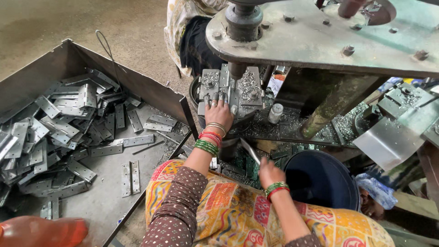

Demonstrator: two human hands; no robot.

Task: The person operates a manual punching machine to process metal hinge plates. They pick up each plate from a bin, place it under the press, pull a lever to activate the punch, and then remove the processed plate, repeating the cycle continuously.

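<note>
My left hand [218,114], with bangles at the wrist, reaches forward and rests its fingers on the metal fixture block [231,89] under the press spindle [238,68]; what lies under the fingers is hidden. My right hand [270,172], also bangled, is closed on a flat metal strip [250,151] that points up and to the left, just left of a dark blue bucket [320,178]. My lap is covered by a patterned yellow and orange cloth [238,210].
A large metal tray [105,192] at the left holds several grey hinge plates [68,123]. The press's heavy steel plate [329,41] overhangs the work. Metal shavings and a small white bottle [275,113] lie on the bed. Another person sits behind the machine [187,27].
</note>
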